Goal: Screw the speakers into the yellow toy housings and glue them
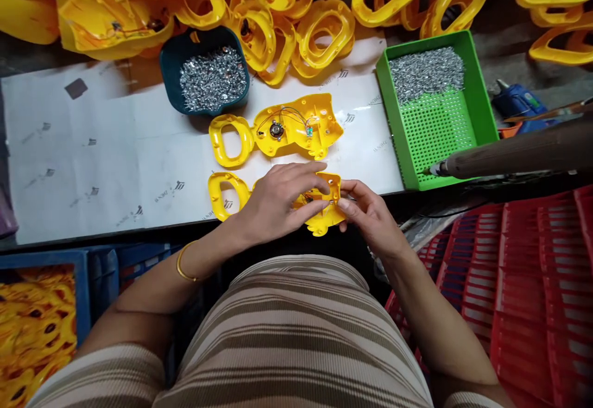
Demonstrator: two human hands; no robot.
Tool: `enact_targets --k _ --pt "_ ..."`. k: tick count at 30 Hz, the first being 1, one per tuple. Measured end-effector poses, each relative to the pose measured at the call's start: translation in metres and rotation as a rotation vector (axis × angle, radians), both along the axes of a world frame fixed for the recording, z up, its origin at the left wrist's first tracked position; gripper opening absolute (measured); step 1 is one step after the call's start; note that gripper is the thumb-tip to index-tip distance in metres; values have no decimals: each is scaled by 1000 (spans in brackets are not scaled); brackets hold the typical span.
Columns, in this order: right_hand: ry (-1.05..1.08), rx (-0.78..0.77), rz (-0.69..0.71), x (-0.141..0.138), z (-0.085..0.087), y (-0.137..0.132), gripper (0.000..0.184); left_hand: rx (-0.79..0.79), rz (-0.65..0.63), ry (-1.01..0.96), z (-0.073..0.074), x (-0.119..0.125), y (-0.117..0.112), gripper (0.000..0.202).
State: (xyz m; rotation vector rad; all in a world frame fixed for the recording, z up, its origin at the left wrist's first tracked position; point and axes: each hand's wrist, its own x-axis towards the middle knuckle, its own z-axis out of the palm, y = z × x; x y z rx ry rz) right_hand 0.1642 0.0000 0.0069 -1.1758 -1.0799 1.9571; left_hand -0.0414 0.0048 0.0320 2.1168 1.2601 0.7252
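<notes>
A yellow plastic shell half (332,213) with an oval handle ring (225,196) lies at the table's front edge, its inner side up. My right hand (373,216) grips the shell's right end, thumb on top and fingers at its edge and below. Over the shell's middle is my left hand (282,201), thumb and forefinger apart above the inside, hiding much of it. Whether a small part is near its fingertips I cannot make out. Just beyond lies a matching yellow shell half (296,127), with a round black speaker, thin wires and a small green board inside.
A dark green bin (169,80) and a bright green basket (479,86) hold many small silvery screws. Yellow shells (324,34) pile up at the back. A dark rod-like tool (509,154) juts over the basket. Red crates (519,284) and a blue crate (83,297) flank me.
</notes>
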Motion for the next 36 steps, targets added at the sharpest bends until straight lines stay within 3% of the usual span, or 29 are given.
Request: enact_targets --k 4,12,20,27,31,36 --pt "-4 6 59 0 6 1 37 -47 -129 24 0 -8 9 52" --pt "-63 -35 238 1 9 9 42 -98 -303 11 -4 -11 26 38" --pt "-49 -20 246 -6 12 15 39 342 -307 113 -18 -15 34 38" --pt "-141 45 301 -6 -9 26 45 595 -299 281 -29 -20 47 37" --pt "-441 291 326 4 7 38 46 551 -318 326 -32 -28 56 45" --pt "-809 910 23 -16 47 77 23 580 -244 307 -27 -36 60 47"
